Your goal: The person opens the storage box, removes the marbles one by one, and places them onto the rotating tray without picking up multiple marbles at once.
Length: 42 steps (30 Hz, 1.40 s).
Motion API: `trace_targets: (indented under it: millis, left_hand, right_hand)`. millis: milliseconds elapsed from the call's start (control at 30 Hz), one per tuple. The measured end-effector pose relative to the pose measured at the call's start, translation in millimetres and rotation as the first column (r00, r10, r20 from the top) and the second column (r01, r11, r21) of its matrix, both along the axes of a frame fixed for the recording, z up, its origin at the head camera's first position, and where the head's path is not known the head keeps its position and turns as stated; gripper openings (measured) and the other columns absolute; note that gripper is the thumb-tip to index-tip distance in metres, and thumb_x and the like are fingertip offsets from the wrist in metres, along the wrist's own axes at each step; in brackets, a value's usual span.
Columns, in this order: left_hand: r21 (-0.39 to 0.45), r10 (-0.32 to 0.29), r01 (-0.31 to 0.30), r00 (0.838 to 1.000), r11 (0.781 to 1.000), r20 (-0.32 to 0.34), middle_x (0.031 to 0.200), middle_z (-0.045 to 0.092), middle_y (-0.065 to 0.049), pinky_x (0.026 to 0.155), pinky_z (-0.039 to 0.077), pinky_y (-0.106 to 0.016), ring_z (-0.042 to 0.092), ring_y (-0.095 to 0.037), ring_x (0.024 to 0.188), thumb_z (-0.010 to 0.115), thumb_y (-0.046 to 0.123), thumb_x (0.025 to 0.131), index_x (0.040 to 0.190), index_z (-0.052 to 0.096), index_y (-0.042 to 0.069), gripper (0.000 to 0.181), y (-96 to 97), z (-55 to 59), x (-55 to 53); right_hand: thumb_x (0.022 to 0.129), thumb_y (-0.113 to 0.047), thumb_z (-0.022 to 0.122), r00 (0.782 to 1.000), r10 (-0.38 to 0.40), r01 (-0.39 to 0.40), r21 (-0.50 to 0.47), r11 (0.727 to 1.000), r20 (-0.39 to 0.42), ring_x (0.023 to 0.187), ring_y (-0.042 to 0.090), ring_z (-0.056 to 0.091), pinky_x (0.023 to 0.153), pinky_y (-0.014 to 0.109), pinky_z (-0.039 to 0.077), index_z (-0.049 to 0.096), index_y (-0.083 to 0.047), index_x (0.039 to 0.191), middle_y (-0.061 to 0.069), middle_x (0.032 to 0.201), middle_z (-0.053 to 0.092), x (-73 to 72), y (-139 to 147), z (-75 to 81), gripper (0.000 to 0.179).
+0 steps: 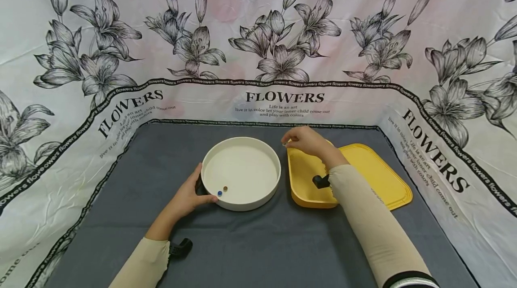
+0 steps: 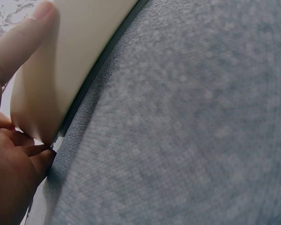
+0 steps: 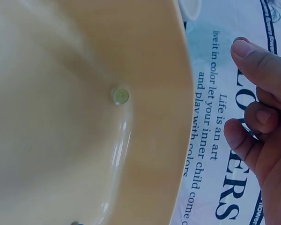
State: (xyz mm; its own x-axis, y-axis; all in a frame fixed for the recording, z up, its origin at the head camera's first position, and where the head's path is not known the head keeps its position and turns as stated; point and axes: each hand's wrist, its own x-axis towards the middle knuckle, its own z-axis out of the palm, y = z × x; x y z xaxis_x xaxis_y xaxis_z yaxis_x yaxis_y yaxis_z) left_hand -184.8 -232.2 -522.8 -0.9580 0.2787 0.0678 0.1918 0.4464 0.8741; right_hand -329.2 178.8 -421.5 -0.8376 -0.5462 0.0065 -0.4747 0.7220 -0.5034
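Note:
A round, white, shallow tray lies on the grey cloth. Inside it, near the front left, are a blue marble and a brown marble. My left hand grips the tray's left side, thumb against the wall and fingers curled at its lower edge. Over the far left corner of a yellow box, my right hand pinches a small glassy marble, mostly covered by the fingertips. A greenish clear marble sits inside the box in the right wrist view.
Right of the box lies a yellow lid, partly behind the right sleeve. Another small, round thing is cut off at the bottom of the right wrist view. A flower-printed cloth rises behind and at both sides.

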Motion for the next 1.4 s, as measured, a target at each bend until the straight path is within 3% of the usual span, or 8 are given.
trace_targets:
  millis: [633, 1067, 1267, 1400]
  left_hand:
    - [-0.024, 0.027, -0.027, 1.000, 0.999, -0.001, 0.172, 0.004, -0.017, 0.124, 0.022, -0.058, 0.015, -0.035, 0.157, 0.093, 0.040, 0.074, 0.166, -0.002, 0.013, 0.134, -1.6, -1.5, -2.0]
    - [-0.032, 0.021, -0.021, 1.000, 0.999, -0.012, 0.172, 0.005, -0.017, 0.123, 0.023, -0.060, 0.017, -0.036, 0.157, 0.092, 0.043, 0.074, 0.166, -0.002, 0.011, 0.136, -3.4, -2.0, -0.9]
    - [-0.047, 0.023, -0.022, 1.000, 0.999, 0.007, 0.172, 0.005, -0.015, 0.123, 0.022, -0.060, 0.016, -0.036, 0.157, 0.093, 0.043, 0.074, 0.166, -0.001, 0.008, 0.136, -1.0, 2.0, 0.3]
    - [-0.047, 0.026, -0.025, 1.000, 0.999, 0.017, 0.172, 0.004, -0.015, 0.123, 0.022, -0.060, 0.015, -0.036, 0.157, 0.093, 0.042, 0.075, 0.166, -0.002, 0.010, 0.135, 0.1, 0.5, 1.8]
  right_hand:
    - [0.099, -0.018, 0.071, 0.997, 0.069, -0.069, 0.012, 0.998, -0.034, 0.103, 0.015, 0.068, 0.088, 0.038, 0.059, 0.077, -0.022, 0.114, -0.004, 0.114, 0.073, 0.2, -32, 12.8, 0.017]
    - [0.100, -0.020, 0.070, 0.999, 0.049, -0.048, 0.055, 0.997, -0.014, 0.106, 0.018, 0.067, 0.089, 0.040, 0.058, 0.077, -0.022, 0.118, -0.003, 0.117, 0.072, 2.6, -50, 22.1, 0.019]
    - [0.100, -0.022, 0.070, 0.997, 0.078, -0.079, 0.057, 0.995, 0.006, 0.109, 0.018, 0.067, 0.092, 0.040, 0.058, 0.075, -0.014, 0.124, -0.001, 0.120, 0.072, 1.2, -59, 19.3, 0.026]
    - [0.100, -0.022, 0.070, 0.995, 0.097, -0.098, 0.066, 0.993, 0.011, 0.105, 0.016, 0.068, 0.091, 0.037, 0.059, 0.076, -0.017, 0.122, -0.003, 0.118, 0.073, -1.7, -66, 14.8, 0.023]
